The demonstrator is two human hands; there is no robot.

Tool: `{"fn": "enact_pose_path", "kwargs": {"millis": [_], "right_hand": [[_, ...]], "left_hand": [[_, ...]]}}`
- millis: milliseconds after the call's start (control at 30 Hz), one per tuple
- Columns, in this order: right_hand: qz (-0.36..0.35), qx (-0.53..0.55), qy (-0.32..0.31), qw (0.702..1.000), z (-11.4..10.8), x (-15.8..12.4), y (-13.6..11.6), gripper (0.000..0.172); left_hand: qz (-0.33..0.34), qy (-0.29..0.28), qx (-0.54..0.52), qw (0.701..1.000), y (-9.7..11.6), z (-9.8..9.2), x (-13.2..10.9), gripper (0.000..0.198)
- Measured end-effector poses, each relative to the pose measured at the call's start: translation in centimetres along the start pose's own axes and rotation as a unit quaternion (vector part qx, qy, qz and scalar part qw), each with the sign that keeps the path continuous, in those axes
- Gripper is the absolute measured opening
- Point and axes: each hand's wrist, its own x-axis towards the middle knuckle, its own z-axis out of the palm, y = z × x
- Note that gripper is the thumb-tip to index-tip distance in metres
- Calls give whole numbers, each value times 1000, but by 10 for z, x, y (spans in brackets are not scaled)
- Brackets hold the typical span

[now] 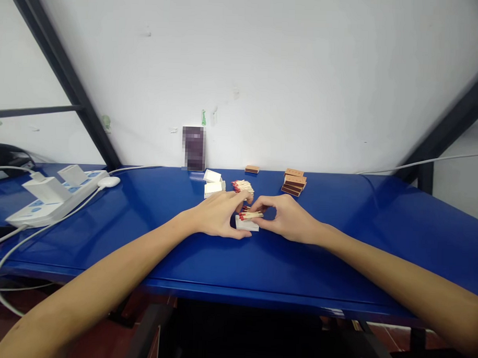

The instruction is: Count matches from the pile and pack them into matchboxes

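My left hand [218, 215] and my right hand [287, 218] meet over a small white matchbox tray [247, 224] lying on the blue table [338, 245]. A bundle of red-tipped matches [250, 215] lies on the tray, pinched between the fingertips of both hands. My left thumb rests against the tray's near left corner. Just behind the hands lies a loose heap of matches [243, 186].
Two empty white trays [213, 182] sit behind my left hand. A stack of brown matchbox sleeves [294, 182] and a single sleeve [252, 169] lie near the wall. A white power strip [54, 193] with plugs and cables occupies the table's left end.
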Motion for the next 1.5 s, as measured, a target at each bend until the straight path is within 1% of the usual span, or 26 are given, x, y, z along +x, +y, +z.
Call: {"fn": "enact_pose_path", "kwargs": {"millis": [133,267,433,667,900,1100,1267,1400,1500], "right_hand": [[6,-11,-8,1000,3,0,-1,6],[-11,-55,-7,998,4,1,-2,6],[-3,-56,-20,998,2,2,-2,7],[1,-110,-27,994,2,1,0,17],[-13,-119,-41,992,-1,0,0,19],[-47,-138,-58,988,-2,-2,2,18],[-87,-125,-42,987,-2,-3,1,17],[-94,-124,-33,987,-1,-2,0,17],[-96,-120,-18,988,1,-2,3,17]], "left_hand": [[15,-12,-26,999,2,1,1,45],[15,-23,-52,998,4,1,1,39],[14,-21,-55,998,2,2,0,41],[8,-26,-61,998,3,1,0,43],[4,-31,-66,997,2,1,1,45],[-4,-36,-61,997,3,0,1,47],[0,-33,-53,998,3,-1,1,41],[9,-31,-40,999,4,-1,1,36],[29,-27,-39,998,5,-1,0,29]]}}
